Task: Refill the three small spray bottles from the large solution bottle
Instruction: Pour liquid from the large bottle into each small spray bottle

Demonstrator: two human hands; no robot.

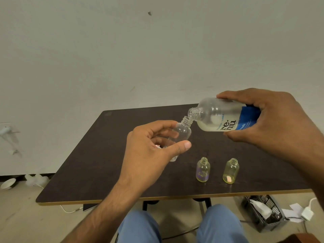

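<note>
1. Head view: we hold the large solution bottle in our right hand, fingers over its top and thumb under the label, tipped nearly flat above the far side of the table. The tilt brings the pale liquid toward the open neck.
2. We grasp a clear small spray bottle in our left hand, fingers curled round its body, thumb extended along its near side. It is raised off the table and leaned so its threaded mouth sits just under the large bottle's neck; the two openings look touching or nearly so.
3. We cannot tell whether liquid is passing yet.
4. Two uncapped bottles stand upright near the table's front edge: the purple-labelled bottle and, beside it, the yellowish bottle. Both look filled, so we judge this the last refill.
</note>
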